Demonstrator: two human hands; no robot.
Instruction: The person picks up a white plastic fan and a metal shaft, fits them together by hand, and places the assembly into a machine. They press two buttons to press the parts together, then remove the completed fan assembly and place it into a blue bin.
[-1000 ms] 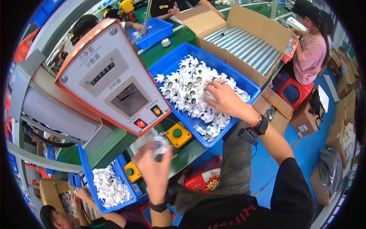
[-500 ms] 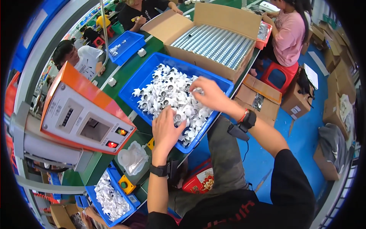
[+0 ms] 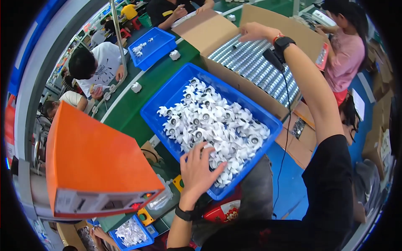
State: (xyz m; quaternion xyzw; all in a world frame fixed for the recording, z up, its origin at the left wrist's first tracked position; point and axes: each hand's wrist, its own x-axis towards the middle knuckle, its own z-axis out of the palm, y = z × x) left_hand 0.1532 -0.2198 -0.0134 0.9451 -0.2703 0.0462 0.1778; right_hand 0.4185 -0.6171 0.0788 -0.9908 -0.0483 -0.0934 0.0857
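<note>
Left hand [image 3: 197, 170]: positioned at the near left edge of the large rectangular blue plastic bin [image 3: 169, 96]. Its grip is released, with fingers spread and thumb extended over the contents; finger contact cannot be confirmed.

The bin rests on the green surface [image 3: 129, 113] and holds a heap of white plastic bladed parts [image 3: 228, 125], several showing round dark hubs. The heap leaves the bin's far left floor bare.

Left of the bin stands a machine head with an orange housing [image 3: 98, 154]. Beside it are a yellow control box with a green button [image 3: 144, 216] and a crumpled translucent plastic bag [image 3: 161, 197]. A smaller blue bin [image 3: 144, 244], lower left, contains further white parts.

Beyond the large bin stands a brown cardboard box [image 3: 236, 87] with raised flaps, packed with rows of silver metal cylinders [image 3: 255, 67].

Right hand [image 3: 258, 32]: located above the box's far left corner, fingers bent downward. Whether its grip holds anything cannot be determined.

Farther left are two white blocks [image 3: 136, 87] and another blue bin [image 3: 157, 46].
</note>
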